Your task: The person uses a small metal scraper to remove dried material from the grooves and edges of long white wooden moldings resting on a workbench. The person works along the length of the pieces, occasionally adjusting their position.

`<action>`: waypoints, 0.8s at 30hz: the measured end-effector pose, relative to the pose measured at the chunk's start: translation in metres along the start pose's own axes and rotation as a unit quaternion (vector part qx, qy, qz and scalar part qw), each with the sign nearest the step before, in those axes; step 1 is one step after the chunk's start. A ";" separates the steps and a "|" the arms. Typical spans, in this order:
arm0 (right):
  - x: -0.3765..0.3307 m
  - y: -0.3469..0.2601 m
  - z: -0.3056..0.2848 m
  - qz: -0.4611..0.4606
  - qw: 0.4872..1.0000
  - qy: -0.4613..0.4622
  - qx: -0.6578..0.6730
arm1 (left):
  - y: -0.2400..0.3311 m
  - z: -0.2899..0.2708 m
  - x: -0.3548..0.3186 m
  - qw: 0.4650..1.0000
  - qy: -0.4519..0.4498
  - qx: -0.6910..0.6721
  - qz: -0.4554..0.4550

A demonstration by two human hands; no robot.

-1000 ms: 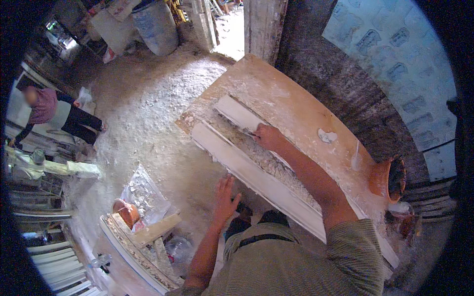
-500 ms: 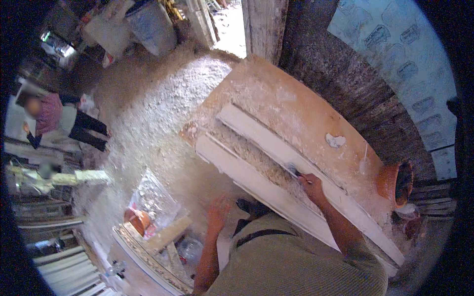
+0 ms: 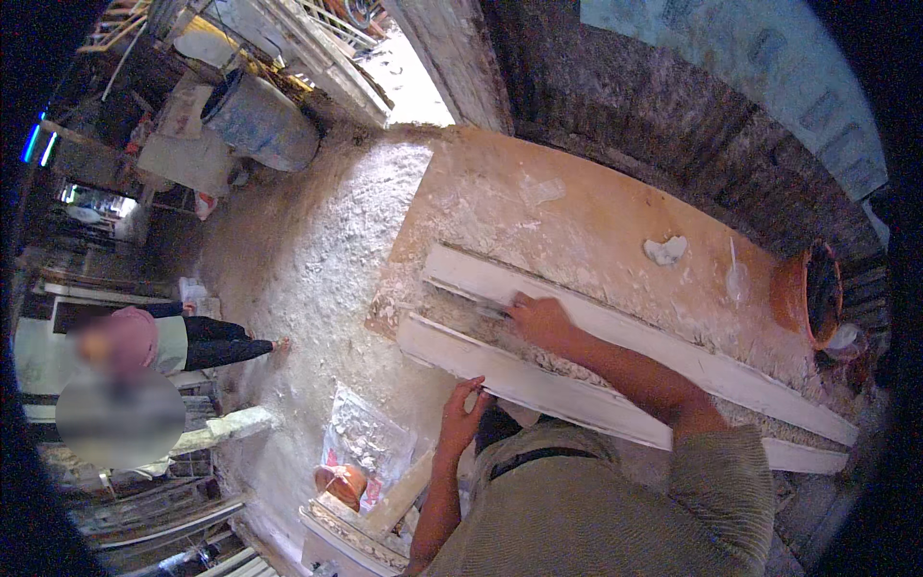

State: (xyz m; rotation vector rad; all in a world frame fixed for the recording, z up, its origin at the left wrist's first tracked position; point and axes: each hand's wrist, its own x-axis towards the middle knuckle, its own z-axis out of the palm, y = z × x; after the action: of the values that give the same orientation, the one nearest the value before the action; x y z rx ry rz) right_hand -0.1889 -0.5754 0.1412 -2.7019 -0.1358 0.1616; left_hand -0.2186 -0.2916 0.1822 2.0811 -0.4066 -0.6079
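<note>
Two long white plaster mouldings lie lengthwise on the orange-brown table (image 3: 586,207): a far moulding (image 3: 615,308) and a near moulding (image 3: 538,380). Rough, crumbly greyish material fills the gap between them. Over that gap, my right hand (image 3: 543,322) is closed on a small hand tool (image 3: 495,311) with a greyish, metal-looking end; its exact kind is unclear. My left hand (image 3: 463,409) is at the near moulding's front edge, fingers curled and tips close to the edge. Whatever lies between those fingertips is too small to make out.
A terracotta-coloured pot (image 3: 808,293) lies tilted at the table's right end, with a white lump (image 3: 665,250) nearby. On the floor are a plastic sheet (image 3: 370,433) with pale material and an orange pot (image 3: 341,486). A blue barrel (image 3: 264,120) and another person (image 3: 183,341) are farther left.
My right hand has moved left along the gap with the tool. My left hand has risen from beside my body to the near moulding's edge, its fingers curling. The view has shifted.
</note>
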 end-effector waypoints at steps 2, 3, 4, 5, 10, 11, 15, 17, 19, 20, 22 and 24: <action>-0.049 0.019 -0.016 0.009 0.999 -0.041 -0.005 | -0.014 -0.014 0.004 1.000 -0.010 -0.009 -0.003; -0.065 0.025 -0.024 -0.001 0.999 -0.051 -0.005 | -0.021 -0.023 0.006 1.000 -0.013 -0.005 0.005; -0.064 0.025 -0.026 -0.001 0.998 -0.055 -0.016 | -0.028 -0.031 0.010 0.999 -0.018 -0.034 -0.014; -0.056 0.021 -0.026 0.002 0.997 -0.063 -0.035 | -0.034 -0.039 0.015 0.998 -0.020 -0.055 -0.020; 0.073 -0.038 0.004 0.020 0.997 -0.014 -0.068 | -0.051 -0.091 0.052 0.996 -0.077 -0.033 0.032; 0.106 -0.055 0.015 0.023 0.999 0.007 -0.041 | -0.053 -0.104 0.064 0.995 -0.090 -0.017 0.044; 0.153 -0.080 0.044 0.083 0.996 0.013 -0.005 | -0.064 -0.159 0.100 0.993 -0.082 -0.004 0.089; 0.126 -0.070 0.043 0.109 0.979 0.133 0.106 | -0.076 -0.181 0.108 0.995 -0.055 -0.023 0.078; 0.083 -0.046 0.028 0.204 0.947 0.084 0.233 | -0.091 -0.204 0.112 0.998 -0.026 -0.036 0.053; 0.055 -0.034 0.020 0.273 0.906 0.044 0.320 | -0.100 -0.214 0.110 0.999 -0.024 -0.032 0.011; 0.036 -0.028 0.018 0.420 0.828 0.008 0.372 | -0.115 -0.227 0.106 0.999 -0.010 -0.049 -0.014; 0.048 -0.037 0.027 0.316 0.887 0.082 0.326 | -0.124 -0.231 0.105 0.996 -0.006 -0.068 -0.062</action>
State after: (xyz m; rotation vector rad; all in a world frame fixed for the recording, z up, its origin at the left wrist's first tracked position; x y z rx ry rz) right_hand -0.1481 -0.5254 0.1281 -1.9768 0.7295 0.1350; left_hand 0.0050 -0.1199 0.1591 1.9831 -0.2362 -0.7014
